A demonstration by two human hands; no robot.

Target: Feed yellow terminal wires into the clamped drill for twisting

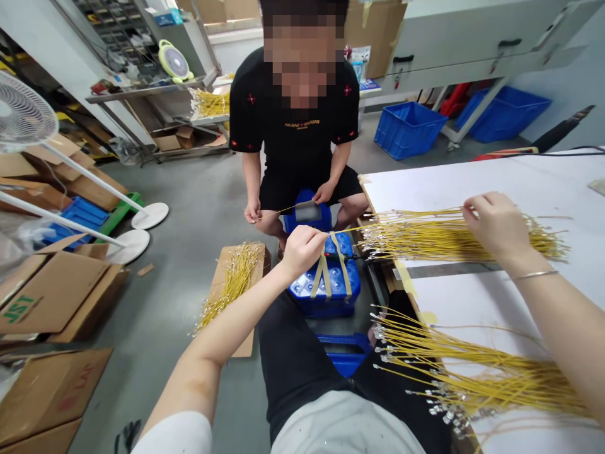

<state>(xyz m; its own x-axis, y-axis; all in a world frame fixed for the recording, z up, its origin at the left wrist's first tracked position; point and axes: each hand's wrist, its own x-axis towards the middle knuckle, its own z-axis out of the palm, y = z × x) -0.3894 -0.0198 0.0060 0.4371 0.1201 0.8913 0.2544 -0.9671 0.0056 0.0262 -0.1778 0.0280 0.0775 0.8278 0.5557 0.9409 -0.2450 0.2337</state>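
My left hand (305, 252) is closed in a pinch on the end of a yellow wire (347, 230), above a blue plastic box. That wire runs right to a bundle of yellow wires (425, 238) on the white table, where its line blends with the others. Over this bundle, my right hand (496, 227) pinches a thin yellow wire at the bundle's far edge; whether it is the same one I cannot tell. Nearer to me lies a second bundle of yellow wires (472, 366), its metal-tipped ends fanning past the table edge.
Opposite me, a seated person (295, 145) holds a thin wire between both hands. The blue box (326, 293) with tape strips stands between us. More yellow wires (234, 277) lie on cardboard (246, 347) at left. A white table (534, 173) borders the right; cardboard boxes (51, 287) and fans stand left.
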